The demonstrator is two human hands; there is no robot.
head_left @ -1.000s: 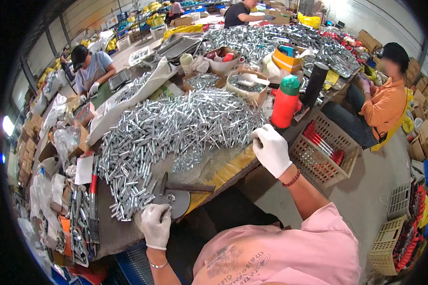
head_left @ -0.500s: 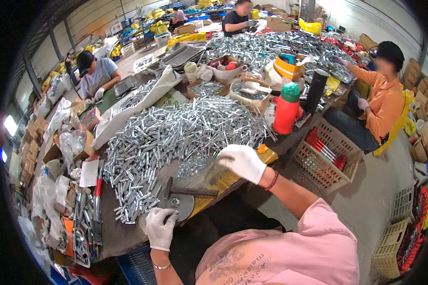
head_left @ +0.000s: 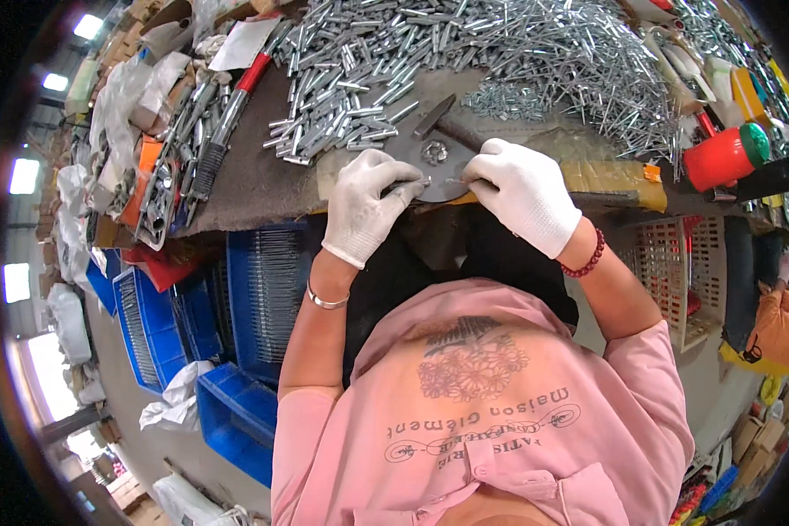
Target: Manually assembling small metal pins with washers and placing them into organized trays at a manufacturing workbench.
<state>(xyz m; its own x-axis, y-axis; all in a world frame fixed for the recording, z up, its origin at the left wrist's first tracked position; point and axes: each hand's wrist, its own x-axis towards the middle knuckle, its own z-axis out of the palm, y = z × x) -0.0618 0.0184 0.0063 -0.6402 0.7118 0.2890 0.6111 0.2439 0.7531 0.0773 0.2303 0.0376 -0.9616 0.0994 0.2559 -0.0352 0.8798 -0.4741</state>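
Workbench [head_left: 263,188] heaped with pins [head_left: 500,53]: left hand [head_left: 368,206] and right hand [head_left: 522,193] each pinch small pins over a disc [head_left: 434,162], probably joining them, needing careful alignment.

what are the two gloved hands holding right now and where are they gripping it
Left hand and right hand each pinch one small silver metal piece by its end, over the round grey metal plate.

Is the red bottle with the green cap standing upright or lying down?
Lying down: the red bottle rests on its side on the table.
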